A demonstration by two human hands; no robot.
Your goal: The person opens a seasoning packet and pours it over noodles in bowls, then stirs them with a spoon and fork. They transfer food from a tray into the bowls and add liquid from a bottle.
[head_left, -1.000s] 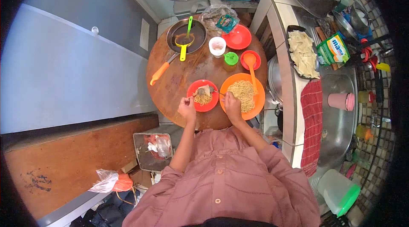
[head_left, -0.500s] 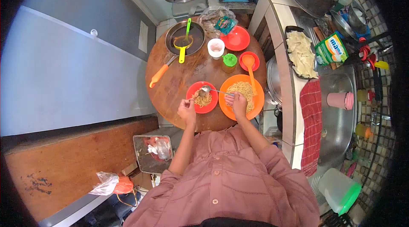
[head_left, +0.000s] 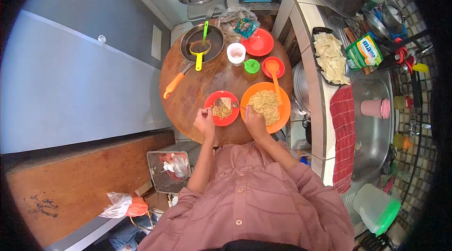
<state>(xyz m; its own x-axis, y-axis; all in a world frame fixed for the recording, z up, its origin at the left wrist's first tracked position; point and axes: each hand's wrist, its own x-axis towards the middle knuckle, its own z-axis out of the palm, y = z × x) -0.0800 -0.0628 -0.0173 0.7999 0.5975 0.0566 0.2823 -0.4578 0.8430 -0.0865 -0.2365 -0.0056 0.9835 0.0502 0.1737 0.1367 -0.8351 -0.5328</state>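
My right hand (head_left: 255, 122) is closed round the handle of a metal spoon (head_left: 235, 105), whose head reaches over the right side of a red bowl (head_left: 234, 120). In that bowl lie noodles (head_left: 221, 112) and a pale flat piece (head_left: 226, 102). My left hand (head_left: 204, 120) is pinched at the bowl's left rim; a small dark thing shows just past its fingertips, too small to name. Partly behind my right hand is an orange plate (head_left: 281, 121) holding a heap of noodles (head_left: 264, 104), with an orange ladle (head_left: 276, 79) reaching onto it from a small red bowl (head_left: 281, 66).
Farther back on the round wooden table (head_left: 188, 105) are a frying pan (head_left: 217, 39) with a yellow-green strainer (head_left: 199, 54), a white cup (head_left: 236, 53), a green-lidded jar (head_left: 252, 66) and a red plate (head_left: 258, 44). On the right counter, a black tray (head_left: 316, 30) holds pale sheets.
My right hand has turned over and moved slightly left and down, and the spoon head has shifted right. A pale flat piece now shows in the red bowl. The left hand has barely moved.
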